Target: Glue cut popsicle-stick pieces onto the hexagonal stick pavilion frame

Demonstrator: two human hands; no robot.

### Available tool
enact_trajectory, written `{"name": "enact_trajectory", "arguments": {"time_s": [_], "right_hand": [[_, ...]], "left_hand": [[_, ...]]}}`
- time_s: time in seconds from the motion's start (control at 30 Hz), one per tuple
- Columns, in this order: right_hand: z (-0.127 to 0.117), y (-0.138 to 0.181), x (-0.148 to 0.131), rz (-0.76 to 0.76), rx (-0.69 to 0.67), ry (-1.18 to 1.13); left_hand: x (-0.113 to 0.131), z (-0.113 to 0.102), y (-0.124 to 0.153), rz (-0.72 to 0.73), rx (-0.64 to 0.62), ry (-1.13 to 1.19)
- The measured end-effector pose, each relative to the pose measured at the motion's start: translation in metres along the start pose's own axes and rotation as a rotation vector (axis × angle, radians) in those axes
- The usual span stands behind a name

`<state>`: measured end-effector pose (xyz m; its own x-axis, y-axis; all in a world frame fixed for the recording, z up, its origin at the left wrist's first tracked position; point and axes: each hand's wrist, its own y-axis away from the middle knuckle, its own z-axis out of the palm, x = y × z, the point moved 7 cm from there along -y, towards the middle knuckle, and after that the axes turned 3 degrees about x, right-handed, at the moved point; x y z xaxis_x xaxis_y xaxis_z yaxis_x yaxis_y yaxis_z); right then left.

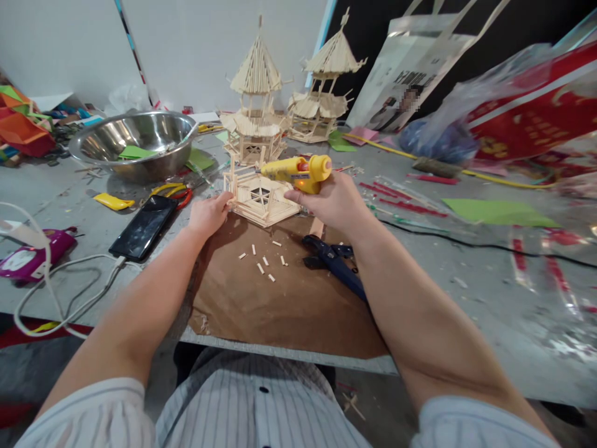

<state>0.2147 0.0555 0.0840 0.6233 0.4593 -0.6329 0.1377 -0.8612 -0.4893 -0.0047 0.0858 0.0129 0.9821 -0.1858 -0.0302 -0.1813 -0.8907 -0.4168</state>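
Right hand (333,202) grips glue gun (298,171) over wooden model (259,199).

**No lettering clear enough to read**

Print shows in a few places, but none of it can be made out. The white carrier bag (410,68) leaning at the back of the table (466,274) bears a line of dark characters above a printed picture, too small and slanted to read. The red plastic pack (536,118) at the far right carries yellow characters and a pale band, all blurred and creased under clear film. The pink pouch (28,258) at the left edge has a white patch whose marks are too small to tell. The yellow glue gun (298,171) shows no legible brand.
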Motion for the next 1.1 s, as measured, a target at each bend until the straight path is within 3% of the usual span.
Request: {"name": "enact_trajectory", "arguments": {"time_s": [0.87,1.1], "right_hand": [[0.001,-0.003,0.009,-0.01,0.035,-0.084],[-0.002,-0.006,0.019,0.083,0.055,-0.202]], "left_hand": [[0.001,0.0,0.0,-0.002,0.005,-0.01],[0.002,-0.001,0.0,-0.008,0.005,-0.003]]}}
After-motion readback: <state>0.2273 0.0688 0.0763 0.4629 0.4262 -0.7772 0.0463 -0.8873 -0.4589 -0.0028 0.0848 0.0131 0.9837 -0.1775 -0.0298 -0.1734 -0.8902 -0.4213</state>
